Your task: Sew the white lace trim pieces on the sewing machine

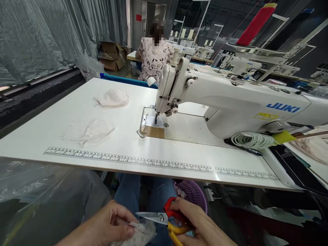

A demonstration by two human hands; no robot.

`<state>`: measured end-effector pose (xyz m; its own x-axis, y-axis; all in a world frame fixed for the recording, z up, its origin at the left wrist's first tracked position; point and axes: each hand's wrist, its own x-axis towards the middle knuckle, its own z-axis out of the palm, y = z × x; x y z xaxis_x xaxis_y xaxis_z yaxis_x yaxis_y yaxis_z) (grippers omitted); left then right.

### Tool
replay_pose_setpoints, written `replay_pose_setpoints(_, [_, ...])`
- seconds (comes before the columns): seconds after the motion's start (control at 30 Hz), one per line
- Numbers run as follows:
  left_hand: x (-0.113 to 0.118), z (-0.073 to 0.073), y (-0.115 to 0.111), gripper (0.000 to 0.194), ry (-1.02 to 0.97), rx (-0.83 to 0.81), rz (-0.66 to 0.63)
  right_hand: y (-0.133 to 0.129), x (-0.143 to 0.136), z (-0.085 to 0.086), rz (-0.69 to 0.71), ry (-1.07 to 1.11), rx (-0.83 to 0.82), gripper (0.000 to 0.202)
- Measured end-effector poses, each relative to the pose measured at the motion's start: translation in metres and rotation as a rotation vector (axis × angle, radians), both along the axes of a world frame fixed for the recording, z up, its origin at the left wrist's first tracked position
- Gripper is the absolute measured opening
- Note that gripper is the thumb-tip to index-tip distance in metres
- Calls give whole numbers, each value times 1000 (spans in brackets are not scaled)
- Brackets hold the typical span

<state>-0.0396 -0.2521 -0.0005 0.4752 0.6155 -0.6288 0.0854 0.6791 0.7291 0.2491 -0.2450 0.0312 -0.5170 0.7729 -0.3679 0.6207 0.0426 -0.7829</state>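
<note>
Below the table's front edge, my left hand (115,223) pinches a piece of sheer white lace fabric (143,233) between thumb and fingers. My right hand (196,222) is closed on scissors (161,217) with one red and one yellow handle. The scissors' blades point left, close above the fabric. On the white table (123,147) lie two bunched pieces of pale lace, one farther back (114,98) and one nearer (89,132). To their right stands a white sewing machine (230,95), its needle area over a metal plate.
A ruler strip (153,163) runs along the table's front. Pale green cord (252,140) lies coiled beside the machine base. Below the table is a purple basket (202,194); plastic sheeting (51,198) hangs at left. A person (155,58) sits beyond the table, near cardboard boxes (111,54).
</note>
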Motion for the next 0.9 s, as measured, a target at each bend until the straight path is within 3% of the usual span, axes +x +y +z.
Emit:
replay_pose_setpoints(0.23, [-5, 7, 0, 45, -39, 12, -55, 2, -4, -6, 130, -40, -78, 40])
replay_pose_setpoints(0.63, [-6, -11, -2, 51, 9, 41, -20, 6, -5, -10, 183, -103, -157, 39])
replay_pose_setpoints(0.9, [-2, 4, 1, 55, 45, 81, -51, 6, -5, -14, 155, -132, -171, 32])
